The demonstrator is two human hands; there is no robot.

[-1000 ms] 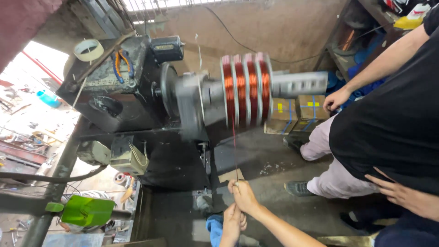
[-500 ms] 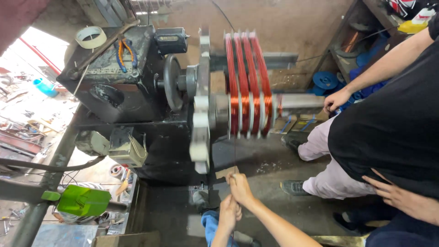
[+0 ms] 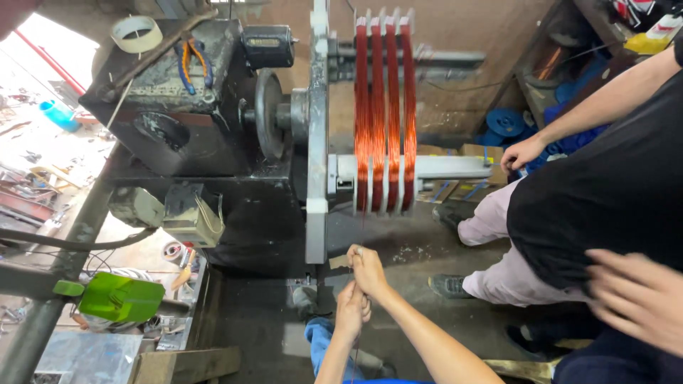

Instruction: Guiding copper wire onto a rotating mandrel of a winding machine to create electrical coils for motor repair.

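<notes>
A winding machine turns a former (image 3: 316, 142) that carries several bands of red copper coil (image 3: 384, 107). A thin copper wire (image 3: 363, 229) drops from the coil to my hands below it. My right hand (image 3: 367, 268) pinches the wire highest up, with a small tan scrap (image 3: 339, 262) beside its fingers. Just beneath it, my left hand (image 3: 352, 310) is closed round the same wire. Both forearms come up from the bottom edge.
The black machine housing (image 3: 178, 121) fills the left, with a tape roll (image 3: 136, 32) and pliers (image 3: 186, 64) on top. A green part (image 3: 121, 297) sits lower left. A co-worker in a black shirt (image 3: 605, 199) stands right, hand (image 3: 523, 151) out; another blurred hand (image 3: 637, 299) is lower right.
The former with its coils has turned on the shaft and now stands upright and nearer in view. My hands have stayed on the wire and risen slightly.
</notes>
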